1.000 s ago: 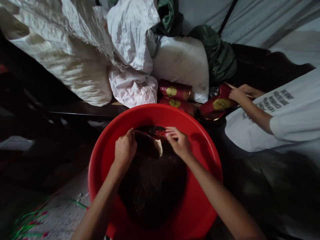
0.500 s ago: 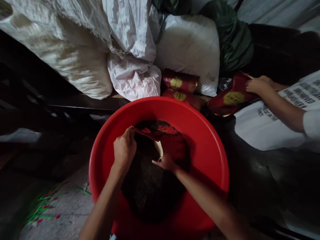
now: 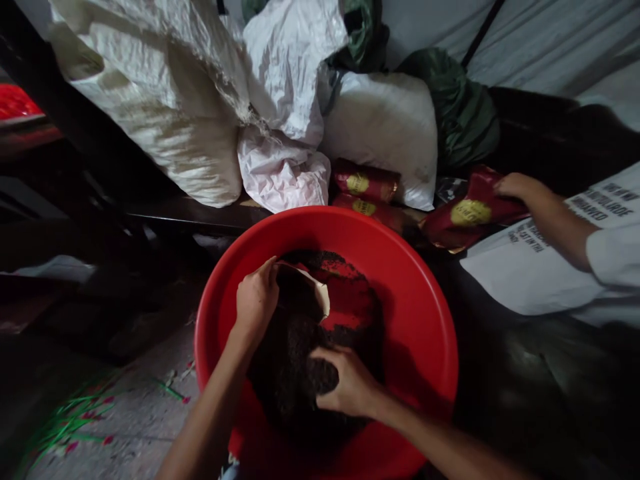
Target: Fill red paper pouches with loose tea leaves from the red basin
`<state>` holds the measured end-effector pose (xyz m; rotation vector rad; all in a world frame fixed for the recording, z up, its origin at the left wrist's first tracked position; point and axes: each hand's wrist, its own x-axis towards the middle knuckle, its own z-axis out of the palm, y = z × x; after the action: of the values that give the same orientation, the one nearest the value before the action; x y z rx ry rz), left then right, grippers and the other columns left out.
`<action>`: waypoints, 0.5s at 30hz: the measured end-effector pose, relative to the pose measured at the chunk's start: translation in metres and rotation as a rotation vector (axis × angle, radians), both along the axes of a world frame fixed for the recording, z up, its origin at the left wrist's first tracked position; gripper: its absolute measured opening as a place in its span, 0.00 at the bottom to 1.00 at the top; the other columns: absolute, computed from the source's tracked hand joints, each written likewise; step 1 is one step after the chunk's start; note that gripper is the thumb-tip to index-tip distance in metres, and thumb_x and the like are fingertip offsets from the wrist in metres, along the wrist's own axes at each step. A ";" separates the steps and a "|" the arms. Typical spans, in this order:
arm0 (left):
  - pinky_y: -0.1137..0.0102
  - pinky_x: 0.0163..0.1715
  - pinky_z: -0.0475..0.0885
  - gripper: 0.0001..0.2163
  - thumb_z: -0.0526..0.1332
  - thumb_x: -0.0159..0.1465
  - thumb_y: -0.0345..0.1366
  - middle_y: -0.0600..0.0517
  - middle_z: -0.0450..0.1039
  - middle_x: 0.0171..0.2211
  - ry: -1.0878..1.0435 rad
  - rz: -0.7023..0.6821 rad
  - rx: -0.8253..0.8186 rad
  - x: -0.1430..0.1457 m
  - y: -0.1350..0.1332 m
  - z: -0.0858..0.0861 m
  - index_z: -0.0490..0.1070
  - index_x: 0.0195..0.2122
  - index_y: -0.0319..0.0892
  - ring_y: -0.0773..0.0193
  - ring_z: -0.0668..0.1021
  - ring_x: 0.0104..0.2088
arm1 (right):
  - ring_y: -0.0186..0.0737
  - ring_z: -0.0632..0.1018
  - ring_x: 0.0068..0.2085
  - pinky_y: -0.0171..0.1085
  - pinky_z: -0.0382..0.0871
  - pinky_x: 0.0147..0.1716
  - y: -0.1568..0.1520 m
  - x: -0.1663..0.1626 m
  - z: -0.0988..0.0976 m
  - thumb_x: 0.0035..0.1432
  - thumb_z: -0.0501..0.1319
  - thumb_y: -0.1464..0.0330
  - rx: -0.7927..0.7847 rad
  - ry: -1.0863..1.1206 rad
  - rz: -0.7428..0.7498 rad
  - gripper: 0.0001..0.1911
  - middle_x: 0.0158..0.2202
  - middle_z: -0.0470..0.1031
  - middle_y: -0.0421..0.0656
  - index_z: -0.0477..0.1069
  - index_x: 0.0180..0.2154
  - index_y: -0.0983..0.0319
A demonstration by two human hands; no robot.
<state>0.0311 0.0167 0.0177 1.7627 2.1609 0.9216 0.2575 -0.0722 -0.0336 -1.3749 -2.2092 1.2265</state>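
Observation:
A large red plastic tub (image 3: pixel 420 280) holds a heap of dark crumbly material (image 3: pixel 295 413), its exact kind unclear. In it, my left hand (image 3: pixel 257 297) pinches the rim of an open dark bag (image 3: pixel 320 293) with a pale inner edge, keeping its mouth apart and tilted towards me. My right hand (image 3: pixel 350 383) is just below the bag's mouth, its thumb and fingers curved around a clump of the dark material.
Behind the tub stand stuffed white sacks (image 3: pixel 380 127) and a dark green bag (image 3: pixel 465 113). Dark red packets with gold labels (image 3: pixel 367 180) lie beside them. At the right, another person's hand (image 3: pixel 517 187) holds a similar packet (image 3: pixel 475 210). Green stems (image 3: pixel 75 413) lie on the floor.
My right hand has left the bag's edge and moved down towards me into the dark material. My left hand still holds the bag. The camera view has shifted slightly.

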 end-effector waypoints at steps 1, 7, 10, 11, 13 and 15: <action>0.57 0.52 0.79 0.17 0.55 0.75 0.38 0.44 0.82 0.53 -0.009 -0.022 0.011 0.001 -0.001 0.000 0.76 0.60 0.43 0.48 0.85 0.50 | 0.48 0.82 0.50 0.43 0.75 0.55 0.007 -0.004 0.021 0.41 0.74 0.69 0.063 0.094 -0.036 0.31 0.48 0.82 0.41 0.79 0.51 0.53; 0.55 0.57 0.79 0.18 0.56 0.73 0.35 0.52 0.71 0.65 0.040 -0.040 0.047 0.006 -0.008 -0.002 0.76 0.61 0.49 0.48 0.82 0.56 | 0.50 0.76 0.60 0.49 0.70 0.63 0.086 -0.049 0.067 0.56 0.69 0.71 0.490 0.001 -0.117 0.36 0.60 0.72 0.49 0.68 0.65 0.53; 0.53 0.48 0.82 0.20 0.55 0.73 0.36 0.50 0.67 0.69 0.119 0.035 0.019 0.012 -0.020 -0.009 0.72 0.65 0.50 0.45 0.84 0.52 | 0.49 0.68 0.69 0.49 0.63 0.69 0.115 -0.064 0.050 0.61 0.66 0.72 0.496 -0.006 -0.090 0.38 0.69 0.64 0.52 0.63 0.70 0.56; 0.54 0.45 0.83 0.22 0.56 0.73 0.36 0.48 0.64 0.70 0.129 0.048 0.006 0.014 -0.026 -0.014 0.70 0.67 0.49 0.44 0.84 0.50 | 0.50 0.65 0.71 0.50 0.61 0.71 0.120 -0.065 0.044 0.62 0.66 0.71 0.491 0.009 -0.085 0.35 0.70 0.63 0.53 0.64 0.69 0.58; 0.56 0.42 0.83 0.26 0.56 0.71 0.34 0.45 0.61 0.72 0.111 0.042 -0.008 0.019 -0.038 -0.027 0.64 0.70 0.49 0.44 0.85 0.49 | 0.50 0.65 0.72 0.51 0.60 0.71 0.126 -0.057 0.038 0.65 0.65 0.67 0.476 0.063 -0.062 0.29 0.69 0.66 0.53 0.69 0.66 0.59; 0.58 0.43 0.82 0.26 0.54 0.71 0.32 0.42 0.68 0.68 0.016 0.020 -0.003 0.022 -0.045 -0.042 0.63 0.71 0.46 0.47 0.85 0.48 | 0.46 0.74 0.65 0.48 0.68 0.66 0.128 -0.035 0.037 0.68 0.60 0.64 0.453 0.175 -0.063 0.22 0.63 0.75 0.49 0.73 0.62 0.57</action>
<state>0.0528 -0.0280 -0.0239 1.7559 2.1923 0.9114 0.2227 0.0561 0.0034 -1.0992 -2.1282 0.7287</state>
